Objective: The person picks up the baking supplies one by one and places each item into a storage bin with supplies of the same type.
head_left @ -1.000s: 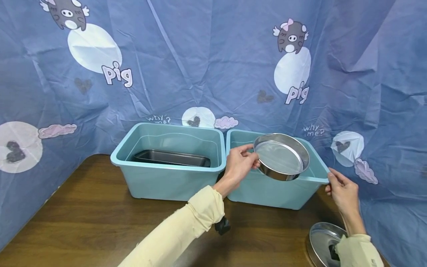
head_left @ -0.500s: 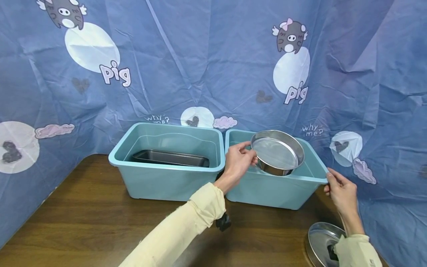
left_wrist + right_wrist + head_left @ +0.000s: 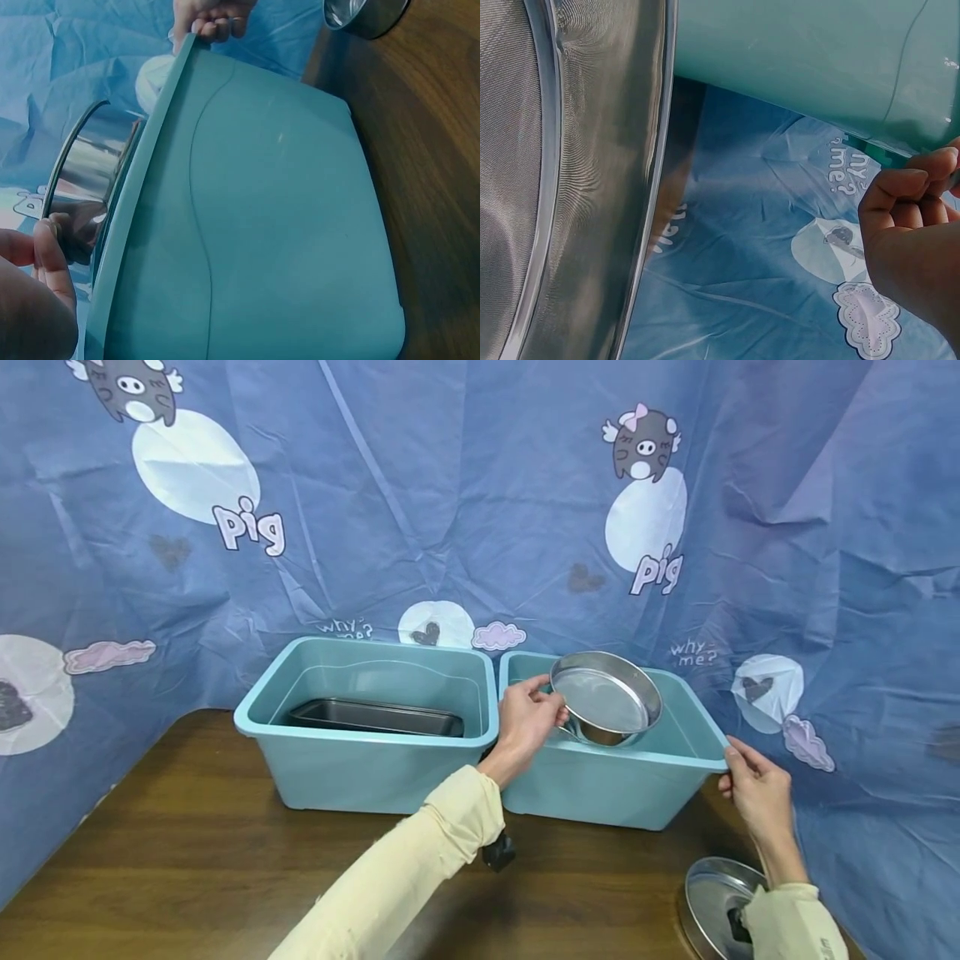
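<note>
My left hand (image 3: 528, 718) pinches the rim of a round metal sieve (image 3: 606, 697) between thumb and fingers. The sieve tilts toward me over the opening of the right light-blue plastic bin (image 3: 592, 793); its lower edge overlaps the bin's front rim in the head view. In the left wrist view, the sieve's shiny side wall (image 3: 90, 161) stands just past the bin rim. My right hand (image 3: 759, 789) grips the bin's front right corner, thumb on top of the rim. A second sieve (image 3: 708, 897) lies on the table beneath my right forearm, partly hidden by the sleeve; its mesh fills the right wrist view's left side.
A matching left bin (image 3: 367, 772) stands beside the right one, holding a dark rectangular baking pan (image 3: 375, 717). Both rest on a brown wooden table (image 3: 187, 843). Blue printed cloth (image 3: 420, 485) hangs close behind and along the sides.
The sieve in my left hand has moved back and slightly left, farther over the right bin's opening. My right hand keeps its grip on the bin corner. The head view has shifted slightly.
</note>
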Tool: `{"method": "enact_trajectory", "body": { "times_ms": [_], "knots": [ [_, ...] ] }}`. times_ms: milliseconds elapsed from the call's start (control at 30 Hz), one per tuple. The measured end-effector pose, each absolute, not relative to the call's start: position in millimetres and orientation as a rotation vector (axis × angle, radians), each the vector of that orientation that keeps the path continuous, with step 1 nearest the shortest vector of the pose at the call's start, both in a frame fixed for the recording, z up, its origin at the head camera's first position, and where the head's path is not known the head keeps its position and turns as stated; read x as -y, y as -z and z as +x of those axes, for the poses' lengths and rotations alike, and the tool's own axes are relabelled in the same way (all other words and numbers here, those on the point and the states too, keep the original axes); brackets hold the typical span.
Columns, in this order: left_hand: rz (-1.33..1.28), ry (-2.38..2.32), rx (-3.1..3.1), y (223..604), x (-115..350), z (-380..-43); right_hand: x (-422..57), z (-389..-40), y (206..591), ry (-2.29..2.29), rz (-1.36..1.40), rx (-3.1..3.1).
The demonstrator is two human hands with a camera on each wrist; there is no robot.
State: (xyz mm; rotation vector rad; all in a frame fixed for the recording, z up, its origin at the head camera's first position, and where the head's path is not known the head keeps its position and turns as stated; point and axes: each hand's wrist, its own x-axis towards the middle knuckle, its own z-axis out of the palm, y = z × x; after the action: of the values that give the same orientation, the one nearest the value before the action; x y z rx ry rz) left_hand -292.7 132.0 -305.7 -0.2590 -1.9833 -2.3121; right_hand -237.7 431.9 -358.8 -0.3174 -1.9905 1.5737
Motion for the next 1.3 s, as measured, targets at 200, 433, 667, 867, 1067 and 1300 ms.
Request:
{"method": "enact_trajectory", "body": {
  "times_ms": [200,433,667,867,1067,1300],
  "knots": [
    [-0.259,2.288,1.993,306,-134,-295,-430,-237,357,-1.578,-0.313,1.992],
    [-0.268,2.286,2.057,308,-135,-298,-430,-238,360,-1.586,-0.300,2.008],
    [-0.300,2.326,2.159,305,-130,-297,-432,-240,361,-1.622,-0.313,1.998],
    [-0.395,2.449,2.059,305,-126,-292,-433,-239,360,-1.594,-0.296,1.999],
    [-0.534,2.510,2.023,308,-120,-282,-433,-239,361,-1.575,-0.308,2.009],
    [-0.652,2.500,2.035,313,-120,-270,-430,-238,360,-1.591,-0.310,1.980]
  ]
}}
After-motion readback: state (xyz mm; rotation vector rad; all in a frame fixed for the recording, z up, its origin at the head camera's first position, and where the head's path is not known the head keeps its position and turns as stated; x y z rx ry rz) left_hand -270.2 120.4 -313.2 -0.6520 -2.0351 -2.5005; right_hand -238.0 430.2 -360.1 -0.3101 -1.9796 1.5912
